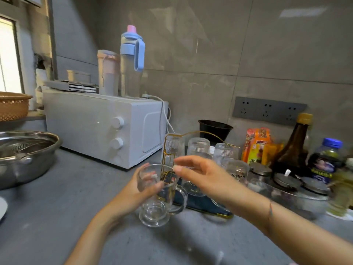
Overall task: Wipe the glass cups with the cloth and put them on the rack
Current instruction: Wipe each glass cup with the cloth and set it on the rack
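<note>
Over the grey counter point(57, 207), just in front of the rack point(207, 206), the left hand point(140, 190) held a clear glass mug point(155, 205) tilted, its mouth turned up toward the camera and its handle pointing right toward the rack. The left grip was wrapped round the mug's wall, thumb on the near side and fingers showing through the glass on the far side. The right hand point(200, 175) hung above and to the right of the mug, its grip loosely spread with fingers stretched leftward and the fingertips point(178, 168) just beside the mug's rim; motion blur made it unclear whether they touched the glass, and nothing showed between them.

The rack had thin gold wire uprights and a dark blue base, and it stood on the counter behind the mug. Several ribbed glass cups point(198, 148) sat upside down on it, close together.

Left of the rack stood a white toaster oven point(107, 127) with a blue bottle point(131, 60) and a pale pink tumbler point(108, 71) on top. A steel basin point(24, 155) sat at the far left edge, with a woven basket point(13, 106) behind it. Right of the rack were a black bowl point(214, 129), an orange snack packet point(257, 146), a dark sauce bottle point(294, 148) and lidded seasoning jars point(286, 180). A grey socket strip point(267, 110) ran along the wall.
</note>
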The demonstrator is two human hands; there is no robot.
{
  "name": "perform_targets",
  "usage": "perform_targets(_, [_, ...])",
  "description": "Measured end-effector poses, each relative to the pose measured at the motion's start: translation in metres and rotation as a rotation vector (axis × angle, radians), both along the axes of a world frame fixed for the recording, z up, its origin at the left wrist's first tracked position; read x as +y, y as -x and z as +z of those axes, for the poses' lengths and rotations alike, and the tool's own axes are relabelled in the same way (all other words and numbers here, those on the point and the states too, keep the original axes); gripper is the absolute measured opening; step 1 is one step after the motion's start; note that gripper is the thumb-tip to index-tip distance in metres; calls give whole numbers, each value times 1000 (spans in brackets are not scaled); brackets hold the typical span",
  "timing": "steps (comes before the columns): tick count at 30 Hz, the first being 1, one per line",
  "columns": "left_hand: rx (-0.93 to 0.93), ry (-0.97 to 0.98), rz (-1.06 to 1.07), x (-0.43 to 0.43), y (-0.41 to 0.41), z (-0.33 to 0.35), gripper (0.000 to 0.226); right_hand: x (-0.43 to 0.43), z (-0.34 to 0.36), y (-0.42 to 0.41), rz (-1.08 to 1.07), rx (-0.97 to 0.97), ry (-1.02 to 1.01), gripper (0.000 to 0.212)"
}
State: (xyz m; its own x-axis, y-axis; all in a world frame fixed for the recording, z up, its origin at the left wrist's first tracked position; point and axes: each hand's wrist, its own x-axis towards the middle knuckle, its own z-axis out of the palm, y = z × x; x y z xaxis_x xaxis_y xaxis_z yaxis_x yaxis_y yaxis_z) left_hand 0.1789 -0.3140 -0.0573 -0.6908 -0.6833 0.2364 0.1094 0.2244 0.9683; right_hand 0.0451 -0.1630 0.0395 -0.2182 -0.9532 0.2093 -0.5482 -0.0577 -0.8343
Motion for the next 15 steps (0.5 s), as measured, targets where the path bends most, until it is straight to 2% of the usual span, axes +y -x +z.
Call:
perform_targets(2, [0, 11, 21, 10, -2, -4, 132, 12, -12, -6, -31, -23, -23, 36])
perform_targets(6, [8, 94, 127, 11, 2, -10, 107, 10, -33, 0, -100, -82, -98, 42])
perform_targets(10, [20, 148, 205, 36, -7, -7, 104, 33, -38, 2, -108, -143, -61, 47])
perform_targets(13, [38, 197, 231, 60, -6, 0, 89, 56, -39, 7, -97, -181, -41, 43])
perform_targets(15, [66, 233, 232, 79, -3, 6, 88, 75, -39, 11, -89, -180, -14, 35])
